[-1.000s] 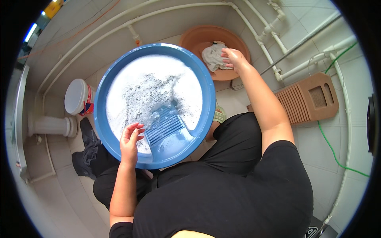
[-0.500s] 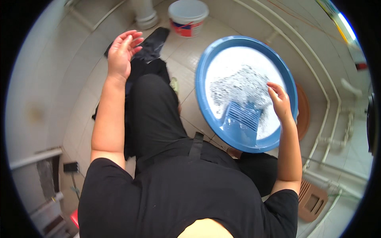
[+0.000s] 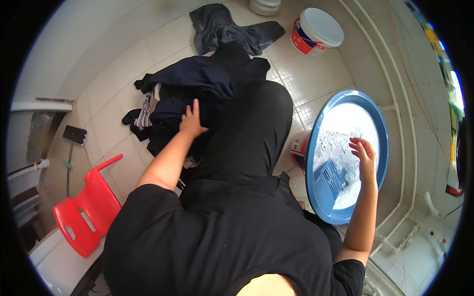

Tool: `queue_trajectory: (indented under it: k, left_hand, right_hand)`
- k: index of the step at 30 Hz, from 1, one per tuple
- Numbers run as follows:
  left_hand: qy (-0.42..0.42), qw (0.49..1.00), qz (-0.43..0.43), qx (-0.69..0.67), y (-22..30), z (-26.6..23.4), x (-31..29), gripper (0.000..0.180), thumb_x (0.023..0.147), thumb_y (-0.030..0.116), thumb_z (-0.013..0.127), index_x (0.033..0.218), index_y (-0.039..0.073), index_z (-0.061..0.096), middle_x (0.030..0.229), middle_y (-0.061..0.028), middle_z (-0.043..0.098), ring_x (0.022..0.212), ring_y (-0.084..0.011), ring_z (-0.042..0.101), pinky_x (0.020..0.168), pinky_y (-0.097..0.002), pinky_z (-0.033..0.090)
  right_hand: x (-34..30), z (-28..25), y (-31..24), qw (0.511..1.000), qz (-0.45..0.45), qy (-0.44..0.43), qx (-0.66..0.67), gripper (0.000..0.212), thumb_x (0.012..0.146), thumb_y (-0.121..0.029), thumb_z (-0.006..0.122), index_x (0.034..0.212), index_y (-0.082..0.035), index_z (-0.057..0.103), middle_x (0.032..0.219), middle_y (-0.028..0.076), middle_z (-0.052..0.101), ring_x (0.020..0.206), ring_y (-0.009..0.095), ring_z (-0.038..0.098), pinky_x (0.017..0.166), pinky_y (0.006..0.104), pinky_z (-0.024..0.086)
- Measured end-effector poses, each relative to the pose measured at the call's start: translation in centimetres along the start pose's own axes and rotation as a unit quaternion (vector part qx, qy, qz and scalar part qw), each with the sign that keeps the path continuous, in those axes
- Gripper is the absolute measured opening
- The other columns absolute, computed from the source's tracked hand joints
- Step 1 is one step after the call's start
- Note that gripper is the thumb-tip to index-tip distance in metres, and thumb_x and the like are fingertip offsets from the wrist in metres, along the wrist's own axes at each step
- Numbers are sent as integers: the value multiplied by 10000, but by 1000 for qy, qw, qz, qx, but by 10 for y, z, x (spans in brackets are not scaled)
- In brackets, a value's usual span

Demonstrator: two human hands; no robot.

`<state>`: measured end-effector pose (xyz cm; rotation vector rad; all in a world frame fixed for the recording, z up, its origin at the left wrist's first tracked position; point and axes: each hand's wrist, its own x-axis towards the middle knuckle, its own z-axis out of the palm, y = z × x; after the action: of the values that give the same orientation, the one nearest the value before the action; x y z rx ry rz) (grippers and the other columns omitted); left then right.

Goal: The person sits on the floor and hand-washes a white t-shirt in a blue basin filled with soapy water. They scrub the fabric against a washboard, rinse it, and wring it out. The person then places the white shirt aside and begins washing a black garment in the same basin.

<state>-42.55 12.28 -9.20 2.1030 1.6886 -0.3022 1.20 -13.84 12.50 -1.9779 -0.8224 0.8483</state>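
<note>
My left hand [image 3: 191,121] reaches down over a pile of dark clothes [image 3: 190,74] on the floor to my left. Its fingers are spread, with nothing gripped; whether they press on the cloth is hard to tell. My right hand [image 3: 364,153] hovers over the blue basin [image 3: 311,153], its fingers loosely bent and holding nothing. White suds [image 3: 348,118] fill the basin, with a dark speckled patch in the middle. A ridged blue washboard [image 3: 332,181] slopes into the foam at the near side.
A grey garment [image 3: 217,27] lies spread on the tiles beyond the pile. A lidded white bucket [image 3: 321,32] stands at the far right, and another bucket [image 3: 298,148] is partly hidden by the basin. At left is a red chair [image 3: 89,212]. White pipes [image 3: 400,123] line the right wall.
My left hand has dropped from raised in the air to the dark clothes. The view has swung left, bringing the pile and red chair into sight. My right hand stays over the basin.
</note>
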Motion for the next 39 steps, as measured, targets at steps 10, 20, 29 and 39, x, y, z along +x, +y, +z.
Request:
queue_trajectory:
  k: [10, 20, 29, 39]
  left_hand:
    - [57, 989, 126, -52, 7, 1, 77, 439, 795, 90, 496, 1210, 225, 448, 1065, -209, 512, 860, -364, 576, 741, -413, 474]
    - [584, 554, -276, -525, -186, -186, 78, 198, 805, 62, 462, 989, -1, 497, 1047, -186, 533, 940, -298, 543, 852, -407, 430]
    - [730, 451, -375, -351, -312, -198, -20, 304, 845, 72, 398, 1142, 15, 371, 1115, -234, 488, 874, -358, 579, 785, -433, 480]
    - [329, 910, -100, -230, -130, -47, 71, 642, 691, 267, 672, 1214, -13, 426, 1265, -234, 426, 1186, -358, 399, 974, -406, 352]
  right_hand:
    - [18, 42, -22, 997, 3, -74, -31, 279, 896, -232, 503, 1076, -28, 562, 1041, 84, 622, 919, 162, 592, 780, 273, 445]
    - [20, 42, -21, 996, 30, -79, -3, 283, 903, -228, 472, 1080, -24, 558, 1039, 107, 621, 915, 177, 599, 775, 279, 454]
    - [26, 53, -2, 987, 67, -73, 125, 314, 917, -250, 453, 1096, -5, 532, 1041, 150, 611, 892, 213, 619, 749, 300, 495]
    - [-3, 39, -1, 989, 93, -47, 101, 280, 897, -244, 481, 1056, -27, 557, 1001, 122, 629, 875, 196, 615, 741, 294, 477]
